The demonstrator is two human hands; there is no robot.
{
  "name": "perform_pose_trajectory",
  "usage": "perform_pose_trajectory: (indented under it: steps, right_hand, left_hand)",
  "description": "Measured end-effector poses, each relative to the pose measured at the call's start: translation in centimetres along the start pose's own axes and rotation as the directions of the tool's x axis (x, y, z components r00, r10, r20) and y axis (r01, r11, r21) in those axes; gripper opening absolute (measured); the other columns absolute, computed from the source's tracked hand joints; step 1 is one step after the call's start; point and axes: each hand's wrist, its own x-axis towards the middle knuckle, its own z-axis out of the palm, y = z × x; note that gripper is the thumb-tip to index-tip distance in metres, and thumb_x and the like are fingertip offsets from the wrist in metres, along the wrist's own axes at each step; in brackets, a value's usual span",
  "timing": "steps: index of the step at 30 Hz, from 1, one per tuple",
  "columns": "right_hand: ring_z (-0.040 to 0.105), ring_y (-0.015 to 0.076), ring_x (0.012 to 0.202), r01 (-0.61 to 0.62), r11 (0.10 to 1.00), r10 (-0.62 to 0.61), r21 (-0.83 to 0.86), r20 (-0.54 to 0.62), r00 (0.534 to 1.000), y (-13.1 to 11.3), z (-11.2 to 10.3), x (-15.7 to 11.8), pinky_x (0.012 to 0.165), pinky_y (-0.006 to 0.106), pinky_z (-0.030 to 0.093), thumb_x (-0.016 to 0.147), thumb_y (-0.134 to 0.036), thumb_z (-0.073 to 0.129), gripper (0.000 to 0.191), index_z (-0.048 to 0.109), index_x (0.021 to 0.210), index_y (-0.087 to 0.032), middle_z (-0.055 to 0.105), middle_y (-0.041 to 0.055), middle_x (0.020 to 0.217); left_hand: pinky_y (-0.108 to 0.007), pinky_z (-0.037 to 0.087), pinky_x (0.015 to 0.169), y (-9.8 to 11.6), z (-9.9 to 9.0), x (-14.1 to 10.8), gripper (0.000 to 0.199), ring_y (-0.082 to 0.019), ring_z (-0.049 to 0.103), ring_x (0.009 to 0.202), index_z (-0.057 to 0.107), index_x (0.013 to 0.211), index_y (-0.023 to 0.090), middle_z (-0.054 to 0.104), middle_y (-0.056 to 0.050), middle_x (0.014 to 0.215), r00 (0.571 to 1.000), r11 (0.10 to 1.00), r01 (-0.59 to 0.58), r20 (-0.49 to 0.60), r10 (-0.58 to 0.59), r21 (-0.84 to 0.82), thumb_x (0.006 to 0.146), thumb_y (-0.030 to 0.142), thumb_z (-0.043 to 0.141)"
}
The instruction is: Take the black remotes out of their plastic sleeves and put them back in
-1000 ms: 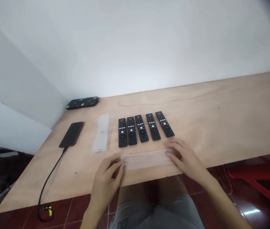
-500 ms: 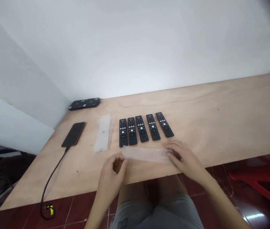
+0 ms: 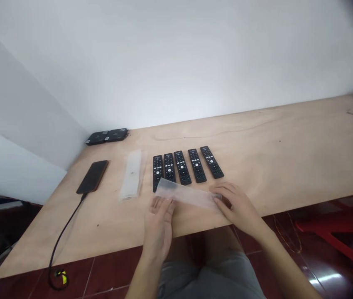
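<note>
A translucent plastic sleeve [image 3: 189,196] is stretched between my hands near the table's front edge. My right hand [image 3: 234,205] pinches its right end. Fingers slightly curled, my left hand [image 3: 160,220] is under the sleeve's left part; whether it grips the film is hard to tell. The sleeve's left end is raised and overlaps the lower ends of the two leftmost black remotes. Several black remotes [image 3: 197,165] lie in a row just behind it, buttons up. Left of them lies a flat stack of similar sleeves [image 3: 132,174].
On the left of the wooden table [image 3: 257,158] lies a phone [image 3: 92,177] with a black cable [image 3: 66,232] hanging over the edge. Two black boxes [image 3: 107,136] sit at the back left corner. A red stool [image 3: 329,232] stands below on the right.
My left hand has moved right and turned palm up under the sleeve, whose left end has risen over the remotes. My right hand still pinches the other end. The view has shifted slightly.
</note>
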Motion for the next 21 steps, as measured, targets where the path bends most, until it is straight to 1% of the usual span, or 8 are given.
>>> perform_pose_trajectory:
  steps: [2,5,8,10,13,17,19,21]
  right_hand:
    - [0.069,0.0354,0.125,-0.002,1.000,0.002,0.002,-0.002,1.000,-0.2,-0.1,0.0,0.107,0.059,0.059,0.111,-0.027,0.059,0.024,0.073,0.130,-0.030,0.077,0.0094,0.131]
    - [0.069,0.0357,0.127,-0.023,0.999,0.023,0.031,0.004,1.000,-0.3,-0.2,0.0,0.108,0.059,0.059,0.112,-0.032,0.059,0.023,0.073,0.130,-0.031,0.077,0.0097,0.133]
    - [0.069,0.0347,0.129,-0.075,0.991,0.077,0.112,-0.014,0.997,-0.1,-0.3,-0.2,0.111,0.057,0.059,0.115,-0.039,0.058,0.022,0.073,0.130,-0.031,0.076,0.0094,0.135]
    - [0.070,0.0337,0.129,-0.106,0.980,0.112,0.167,-0.024,0.993,0.1,-0.3,-0.3,0.111,0.055,0.059,0.115,-0.041,0.057,0.023,0.073,0.129,-0.031,0.076,0.0086,0.136]
    - [0.070,0.0335,0.129,-0.118,0.975,0.124,0.188,-0.019,0.992,0.3,-0.3,-0.3,0.112,0.055,0.058,0.116,-0.042,0.056,0.023,0.074,0.126,-0.031,0.077,0.0078,0.134]
    - [0.071,0.0344,0.124,-0.124,0.975,0.131,0.183,-0.023,0.991,0.3,-0.1,-0.1,0.111,0.056,0.059,0.116,-0.044,0.054,0.025,0.075,0.122,-0.030,0.078,0.0086,0.131]
    - [0.072,0.0348,0.123,-0.136,0.972,0.146,0.190,-0.036,0.989,0.3,0.0,0.0,0.109,0.056,0.060,0.117,-0.044,0.053,0.026,0.075,0.121,-0.030,0.078,0.0091,0.129]
    - [0.073,0.0350,0.120,-0.148,0.968,0.161,0.201,-0.052,0.986,0.3,0.1,0.0,0.105,0.056,0.061,0.117,-0.046,0.052,0.028,0.075,0.120,-0.030,0.079,0.0094,0.126]
  left_hand:
    - [-0.045,0.064,0.113,-0.5,0.9,-0.3,0.030,-0.026,0.079,0.124,0.075,0.110,0.024,0.082,-0.010,0.123,0.999,0.999,0.036,0.016,-0.036,0.024,0.090,0.038,0.091]
    - [-0.039,0.068,0.096,-0.9,1.4,-0.4,0.038,-0.025,0.083,0.103,0.081,0.103,0.020,0.085,-0.011,0.106,0.997,0.995,0.080,-0.027,-0.079,0.058,0.079,0.042,0.099]
    - [-0.033,0.066,0.083,0.1,0.3,0.3,0.037,-0.019,0.079,0.086,0.083,0.104,0.019,0.084,-0.007,0.097,0.997,0.997,0.020,-0.071,-0.014,0.081,0.078,0.042,0.097]
    - [-0.031,0.064,0.081,2.2,-1.3,1.5,0.027,-0.018,0.077,0.088,0.083,0.101,0.021,0.083,-0.005,0.099,0.995,0.995,-0.053,-0.082,0.060,0.084,0.081,0.037,0.094]
    - [-0.030,0.063,0.080,7.1,-3.9,4.5,0.016,-0.018,0.076,0.092,0.077,0.091,0.022,0.080,-0.004,0.102,0.990,0.988,-0.119,-0.058,0.125,0.103,0.085,0.031,0.087]
    - [-0.026,0.062,0.077,13.3,-6.3,10.9,0.021,-0.018,0.074,0.092,0.079,0.098,0.020,0.079,-0.005,0.105,0.987,0.952,-0.150,-0.024,0.162,0.266,0.084,0.033,0.087]
    - [-0.025,0.061,0.078,14.8,-6.9,14.3,0.025,-0.018,0.073,0.093,0.081,0.104,0.017,0.079,-0.006,0.105,0.990,0.896,-0.110,-0.031,0.136,0.431,0.085,0.032,0.086]
    - [-0.027,0.061,0.076,14.8,-7.2,17.3,0.031,-0.018,0.072,0.088,0.080,0.113,0.014,0.079,-0.007,0.104,0.987,0.865,-0.092,-0.072,0.146,0.493,0.087,0.029,0.086]
